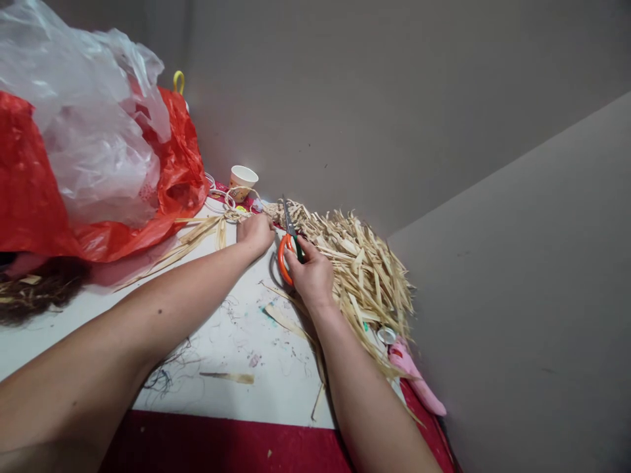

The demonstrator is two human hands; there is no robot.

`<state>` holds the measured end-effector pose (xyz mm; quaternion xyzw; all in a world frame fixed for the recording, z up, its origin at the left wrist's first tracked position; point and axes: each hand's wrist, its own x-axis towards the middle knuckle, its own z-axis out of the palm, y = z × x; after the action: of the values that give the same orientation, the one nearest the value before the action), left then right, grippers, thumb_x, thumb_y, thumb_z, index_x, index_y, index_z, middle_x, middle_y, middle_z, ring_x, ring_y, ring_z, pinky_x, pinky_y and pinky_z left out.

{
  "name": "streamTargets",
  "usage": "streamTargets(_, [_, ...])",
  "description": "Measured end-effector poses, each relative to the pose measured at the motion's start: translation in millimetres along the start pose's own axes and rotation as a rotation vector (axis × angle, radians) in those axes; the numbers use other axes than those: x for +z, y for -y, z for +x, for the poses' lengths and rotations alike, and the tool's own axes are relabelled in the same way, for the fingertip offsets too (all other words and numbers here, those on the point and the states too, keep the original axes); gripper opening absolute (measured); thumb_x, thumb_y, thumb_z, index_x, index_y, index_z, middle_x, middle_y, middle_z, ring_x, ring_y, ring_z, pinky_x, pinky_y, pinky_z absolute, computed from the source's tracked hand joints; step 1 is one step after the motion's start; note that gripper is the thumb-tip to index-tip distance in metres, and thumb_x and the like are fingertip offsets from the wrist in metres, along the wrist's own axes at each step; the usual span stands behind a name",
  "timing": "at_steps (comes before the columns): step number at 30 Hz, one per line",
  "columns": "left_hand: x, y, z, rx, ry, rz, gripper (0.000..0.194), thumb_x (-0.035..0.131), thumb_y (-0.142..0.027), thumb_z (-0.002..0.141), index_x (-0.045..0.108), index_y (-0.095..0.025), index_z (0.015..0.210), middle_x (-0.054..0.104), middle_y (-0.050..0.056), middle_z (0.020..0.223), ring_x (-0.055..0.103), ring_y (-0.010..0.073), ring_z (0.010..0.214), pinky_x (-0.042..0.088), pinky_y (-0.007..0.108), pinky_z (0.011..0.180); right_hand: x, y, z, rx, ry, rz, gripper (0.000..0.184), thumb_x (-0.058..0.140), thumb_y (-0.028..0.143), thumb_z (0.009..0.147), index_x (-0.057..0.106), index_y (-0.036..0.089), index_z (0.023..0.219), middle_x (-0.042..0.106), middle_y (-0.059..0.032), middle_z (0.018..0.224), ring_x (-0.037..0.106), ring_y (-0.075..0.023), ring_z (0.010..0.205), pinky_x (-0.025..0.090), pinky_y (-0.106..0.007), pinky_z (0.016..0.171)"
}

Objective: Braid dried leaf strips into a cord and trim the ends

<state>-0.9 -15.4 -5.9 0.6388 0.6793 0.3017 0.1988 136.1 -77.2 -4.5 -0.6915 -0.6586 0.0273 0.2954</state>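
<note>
My right hand [314, 270] grips a pair of scissors [290, 228] by the orange and dark green handles, with the blades pointing away from me toward the wall. My left hand [256, 235] is closed just left of the blades, low over the table. Its fingertips are turned away, so whatever they hold is hidden. Behind and left of it lie a thin twisted cord and a fan of dry straw strips [194, 238]. A large heap of straw [367, 259] spreads to the right of the scissors, with a plaited or knotted part at its far end.
A paper cup [243, 180] stands by the wall. Red and clear plastic bags [106, 157] bulge at the left, above a dark fibre bundle [44, 289]. A round lid [386, 336] and a pink object [417, 378] lie at right. Straw scraps and threads litter the white tabletop [221, 341].
</note>
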Motion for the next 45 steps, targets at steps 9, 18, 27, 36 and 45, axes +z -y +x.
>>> streamTargets(9, [-3.9,-2.7,-2.6,-0.018,0.002,0.028,0.023,0.056,-0.020,0.076,0.076,-0.020,0.086,0.075,0.010,0.093,0.065,0.0214,0.091,0.043,0.033,0.088,-1.1,-1.6,-0.3,-0.001,-0.039,0.027,0.056,0.055,0.053,0.079,0.063,0.025,0.127,0.072,-0.0043,0.081,0.061,-0.0177,0.066,0.045,-0.028,0.065])
streamTargets(18, [-3.0,-2.4,-1.1,-0.013,-0.003,0.047,0.023,0.055,-0.020,0.076,0.076,-0.020,0.086,0.075,0.010,0.093,0.066,0.0221,0.090,0.044,0.032,0.084,-5.6,0.0,2.5,0.018,-0.025,-0.096,0.056,0.052,0.055,0.081,0.061,0.027,0.129,0.073,-0.0062,0.088,0.065,-0.0201,0.075,0.047,-0.030,0.070])
streamTargets(27, [-2.5,-2.2,0.3,-0.002,0.002,0.050,0.022,0.056,-0.021,0.077,0.076,-0.021,0.086,0.075,0.010,0.092,0.066,0.0206,0.090,0.043,0.032,0.088,-5.4,4.7,-0.3,-0.015,0.048,-0.172,0.054,0.054,0.054,0.081,0.062,0.028,0.127,0.073,-0.0061,0.086,0.066,-0.0207,0.075,0.047,-0.030,0.071])
streamTargets(36, [-2.8,-2.7,0.0,-0.005,0.002,0.045,0.023,0.055,-0.021,0.076,0.076,-0.019,0.084,0.075,0.010,0.093,0.066,0.0217,0.090,0.044,0.032,0.083,-6.9,6.0,-0.7,-0.039,0.073,-0.159,0.052,0.055,0.054,0.081,0.064,0.027,0.125,0.074,-0.0072,0.088,0.067,-0.0220,0.076,0.048,-0.032,0.070])
streamTargets(45, [-1.8,-2.3,0.7,-0.002,0.003,0.053,0.023,0.055,-0.021,0.077,0.076,-0.021,0.085,0.075,0.010,0.092,0.065,0.0207,0.092,0.042,0.032,0.090,-6.3,5.7,0.1,-0.028,0.118,-0.206,0.051,0.057,0.052,0.080,0.066,0.027,0.123,0.074,-0.0081,0.086,0.067,-0.0234,0.078,0.047,-0.033,0.072])
